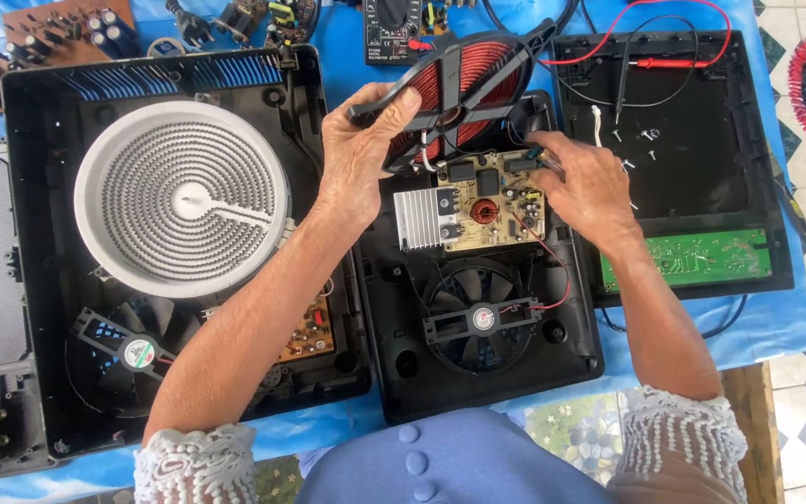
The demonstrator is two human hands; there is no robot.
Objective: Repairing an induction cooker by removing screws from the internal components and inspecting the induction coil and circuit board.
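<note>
While tilted up, copper coil [459, 84] in clenched left hand [361, 140]; right hand [585, 187] fingertips pinched on circuit board [487, 201].

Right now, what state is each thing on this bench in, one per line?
Copper coil: lifted and tilted, gripped by the left hand.
Circuit board: uncovered in the open black case, right hand touching its upper right.
Fan: seated in the case, appears still.
White heating plate: lying flat in the left case.
Red probe: lying loose on the black cover.
</note>
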